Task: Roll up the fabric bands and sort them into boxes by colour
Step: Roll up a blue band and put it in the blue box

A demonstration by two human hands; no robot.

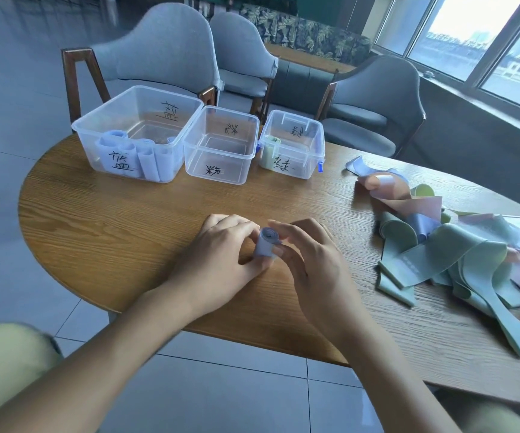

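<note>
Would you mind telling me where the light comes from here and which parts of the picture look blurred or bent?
Head view: daylight enters through the windows at upper right, which are blown out; the band pile is smeared toward the right edge; the wide lens bows the table rim; both hands and the blue roll stay fairly sharp.

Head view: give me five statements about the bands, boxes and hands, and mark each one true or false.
1. Both hands hold a rolled blue band above the wooden table. True.
2. The middle box is full of pink rolls. False: it holds nothing.
3. The largest box, on the left, holds blue rolls. True.
4. The smallest box holds a green roll. True.
5. The pile of unrolled bands lies beside the left hand. False: it lies to the right, beyond the right hand.
</note>
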